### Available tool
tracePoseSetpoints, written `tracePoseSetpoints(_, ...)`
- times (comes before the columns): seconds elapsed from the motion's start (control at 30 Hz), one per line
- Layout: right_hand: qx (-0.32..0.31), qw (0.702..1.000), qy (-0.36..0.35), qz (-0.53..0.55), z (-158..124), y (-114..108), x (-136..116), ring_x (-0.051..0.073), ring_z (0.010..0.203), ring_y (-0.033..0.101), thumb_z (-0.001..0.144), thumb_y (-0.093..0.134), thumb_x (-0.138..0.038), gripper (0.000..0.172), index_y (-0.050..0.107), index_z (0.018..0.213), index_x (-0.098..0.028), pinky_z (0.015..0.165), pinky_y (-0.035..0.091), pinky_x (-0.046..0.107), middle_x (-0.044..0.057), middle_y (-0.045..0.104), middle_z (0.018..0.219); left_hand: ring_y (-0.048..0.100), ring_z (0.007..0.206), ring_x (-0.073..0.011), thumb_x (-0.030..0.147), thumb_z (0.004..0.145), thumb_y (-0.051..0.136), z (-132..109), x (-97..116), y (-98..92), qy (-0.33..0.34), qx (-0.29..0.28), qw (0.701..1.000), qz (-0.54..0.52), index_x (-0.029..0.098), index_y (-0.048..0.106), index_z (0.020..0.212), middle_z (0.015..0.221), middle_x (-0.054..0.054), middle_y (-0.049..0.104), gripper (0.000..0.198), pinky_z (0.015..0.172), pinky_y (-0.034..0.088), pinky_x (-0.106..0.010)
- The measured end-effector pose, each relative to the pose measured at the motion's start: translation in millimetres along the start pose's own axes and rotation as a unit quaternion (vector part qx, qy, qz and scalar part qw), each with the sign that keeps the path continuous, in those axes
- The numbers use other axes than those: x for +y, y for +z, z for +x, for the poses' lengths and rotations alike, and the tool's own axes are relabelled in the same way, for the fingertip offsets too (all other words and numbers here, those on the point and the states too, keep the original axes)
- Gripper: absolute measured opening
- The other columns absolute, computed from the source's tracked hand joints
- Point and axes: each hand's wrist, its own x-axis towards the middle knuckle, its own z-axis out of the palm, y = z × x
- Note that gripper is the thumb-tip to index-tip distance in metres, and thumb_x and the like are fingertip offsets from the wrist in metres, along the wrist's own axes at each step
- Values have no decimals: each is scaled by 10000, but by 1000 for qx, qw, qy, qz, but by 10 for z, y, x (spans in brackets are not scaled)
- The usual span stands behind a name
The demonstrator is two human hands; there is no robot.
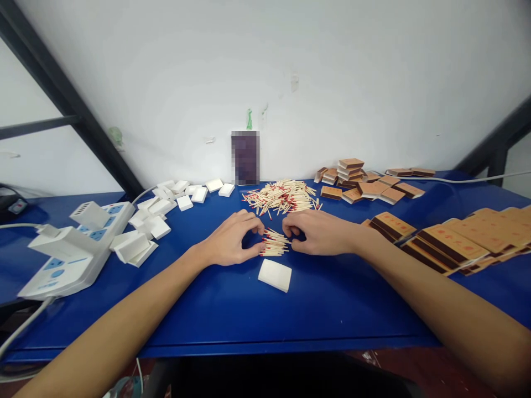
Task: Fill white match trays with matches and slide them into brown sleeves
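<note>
A small bundle of red-tipped matches [275, 243] lies on the blue table between my two hands. My left hand [234, 237] curves around the left end, thumb and forefinger at the match heads. On the right end, the curled fingers and thumb of my right hand [317, 232] press in from the other side. Just in front of the bundle is a white matchbox tray [274, 275]; whether it faces up or down I cannot tell. Behind my hands a loose heap of matches [284, 196] is spread, its near edge close to my right knuckles.
White matchbox trays [160, 207] are scattered at the left, beside a white power strip [89, 243] with plugs and cables. Brown matchbox sleeves [373, 188] are piled at the back right, with more sleeves [452, 240] stacked near my right forearm. A pixelated dark rectangle [245, 157] stands against the wall.
</note>
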Motion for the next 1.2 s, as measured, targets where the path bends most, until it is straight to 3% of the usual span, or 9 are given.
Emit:
tracePoseSetpoints(0.2,8,1000,9,-11,19,46,-10,147,660,487,774,563,-239,81,484,767,-220,581,294,268,2,600,758,497,977,-239,261,936,428,18,-42,36,-42,8,998,53,188,590,1209,1047,-77,581,325,886,423,-418)
tracePoseSetpoints(0.4,19,1000,1,-11,39,50,-37,150,680,497,828,512,-230,58,467,794,-217,591,289,269,16,614,801,491,983,-232,214,949,384,30,-104,66,-75,-22,997,31,214,573,1317,1041,-73,547,414,903,390,-429)
tracePoseSetpoints(0.53,14,1000,0,-11,18,47,-15,148,672,492,777,546,-204,74,484,816,-215,587,286,268,15,617,807,493,974,-233,244,981,357,54,-81,63,-109,-55,992,32,259,563,1335,1002,-60,538,410,889,363,-435)
tracePoseSetpoints(0.7,28,999,-16,-14,34,70,-12,158,694,511,863,501,-233,38,525,855,-205,602,307,275,28,627,824,507,954,-218,258,996,374,70,-80,88,-112,-44,992,22,285,624,1253,964,-45,546,359,876,355,-399)
tracePoseSetpoints(0.9,130,988,-27,-73,123,154,70,230,971,572,892,445,-99,319,607,1158,-166,808,411,329,111,635,1052,515,922,-216,247,989,404,64,-64,77,-104,-38,994,10,283,665,1150,931,-33,560,309,838,361,-382)
tracePoseSetpoints(1.03,132,982,-45,-126,227,244,112,262,1042,555,901,415,-61,407,622,1239,-151,892,418,391,145,618,1126,526,899,-209,224,976,413,59,-67,88,-105,-23,994,9,267,663,1125,919,-29,574,294,828,378,-375)
tracePoseSetpoints(1.2,131,976,-39,-171,318,289,107,278,1107,520,897,414,-41,447,585,1295,-151,925,397,414,148,611,1204,528,894,-217,208,949,409,60,-108,145,-113,25,991,71,215,610,1228,942,-50,575,344,847,416,-388)
